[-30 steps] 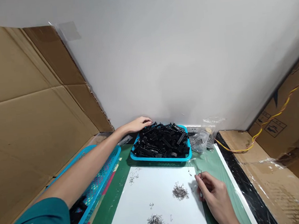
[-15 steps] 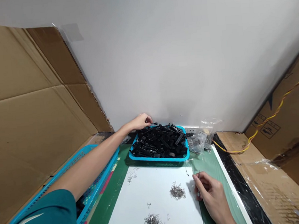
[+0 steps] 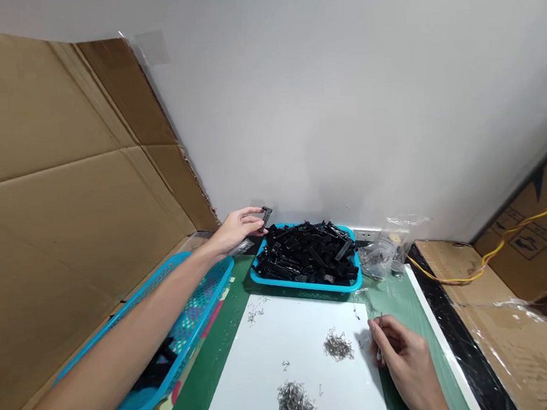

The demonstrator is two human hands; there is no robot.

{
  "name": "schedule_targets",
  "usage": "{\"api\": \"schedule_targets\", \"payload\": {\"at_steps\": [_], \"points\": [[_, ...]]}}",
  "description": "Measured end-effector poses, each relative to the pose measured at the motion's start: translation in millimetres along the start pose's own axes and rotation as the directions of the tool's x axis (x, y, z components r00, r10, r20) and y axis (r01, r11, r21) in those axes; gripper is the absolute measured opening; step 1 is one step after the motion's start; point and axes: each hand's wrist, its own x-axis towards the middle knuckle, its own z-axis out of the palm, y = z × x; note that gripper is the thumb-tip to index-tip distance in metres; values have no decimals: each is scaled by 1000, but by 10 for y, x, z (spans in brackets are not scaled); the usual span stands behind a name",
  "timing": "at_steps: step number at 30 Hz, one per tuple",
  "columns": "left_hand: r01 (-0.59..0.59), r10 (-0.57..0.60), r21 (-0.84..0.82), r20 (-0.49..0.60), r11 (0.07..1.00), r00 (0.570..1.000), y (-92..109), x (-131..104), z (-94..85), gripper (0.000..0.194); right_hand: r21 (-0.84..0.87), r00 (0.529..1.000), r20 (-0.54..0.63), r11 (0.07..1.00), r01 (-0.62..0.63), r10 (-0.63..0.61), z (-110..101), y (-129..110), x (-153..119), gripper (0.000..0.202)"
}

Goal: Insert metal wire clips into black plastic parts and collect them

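The left hand [image 3: 238, 229] has thumb and fingers clamped on one slim black plastic part [image 3: 267, 216], near the eleven o'clock corner of the blue plastic tray [image 3: 309, 285]. Its long axis leans from one o'clock to seven. From the right hand [image 3: 406, 358], this part lies well apart, toward eleven o'clock. The right hand is pinched around a thin tool; wire hooks [image 3: 338, 345] lie near, at nine o'clock.

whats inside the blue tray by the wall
The blue tray holds a jumbled heap of black parts. The heap covers the tray's bottom, so whatever lies deeper cannot be seen.
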Motion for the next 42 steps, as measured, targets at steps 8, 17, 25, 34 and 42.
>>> {"api": "schedule_targets", "payload": {"at_steps": [8,17,25,34,42], "points": [[53,-53,-5,-53,999,997,-337,-152,55,64,-18,1000,-4,1000,-18,18,-20,36,-34,45],[-11,12,143,-6,990,1000,-327,-175,165,51,-7,1000,2,999,-31,31,-22,57,-27,44],[-27,34,253,-25,967,999,-309,-179,150,53,-10,1000,-9,1000,-12,11,-16,44,-32,45],[55,6,408,-147,911,989,-255,-417,-223,42,-97,1000,-22,995,13,-16,-48,15,-62,46],[204,-125,525,-182,827,975,-405,-975,-762,31,-230,998,0,971,64,-66,-81,17,-102,44]]}}
